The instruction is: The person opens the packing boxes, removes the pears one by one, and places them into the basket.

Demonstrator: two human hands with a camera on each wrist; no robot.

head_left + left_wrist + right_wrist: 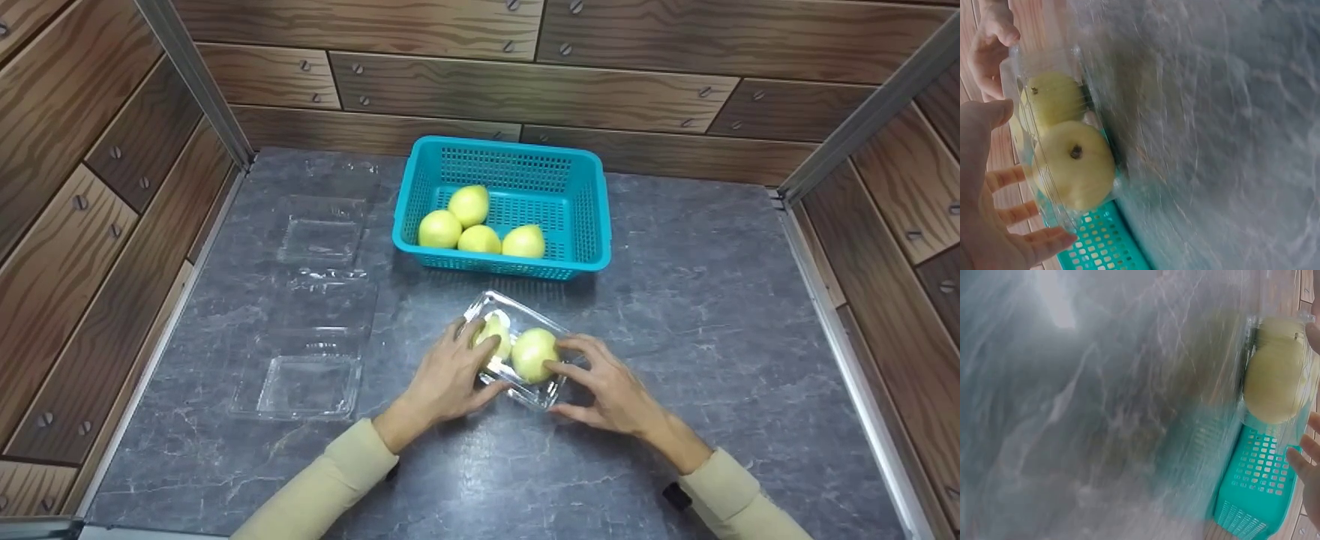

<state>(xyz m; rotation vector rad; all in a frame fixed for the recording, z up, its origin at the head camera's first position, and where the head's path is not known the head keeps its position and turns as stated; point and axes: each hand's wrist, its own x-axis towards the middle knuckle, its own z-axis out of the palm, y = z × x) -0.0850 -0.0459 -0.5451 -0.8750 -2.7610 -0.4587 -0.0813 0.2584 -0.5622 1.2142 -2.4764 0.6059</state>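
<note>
In the head view, a clear plastic container [517,397] sits at an angle in front of the basket, with two yellow-green pears inside. One pear [495,339] is partly covered by fingers; the other pear [534,355] lies to its right. My left hand [450,375] spans the container's left end, fingers over the far side and thumb at the near rim. At the other end, my right hand [611,386] grips around the short side, thumb low by the corner and fingers beside the right pear. The left wrist view shows a dark blossom end on the closer pear [1075,163].
Behind the container stands a turquoise perforated basket [502,264] holding several pears [469,206]. More clear plastic containers [307,386] lie opened along the left of the grey marbled table [712,300]. Wood-patterned panels [480,90] enclose the back and sides.
</note>
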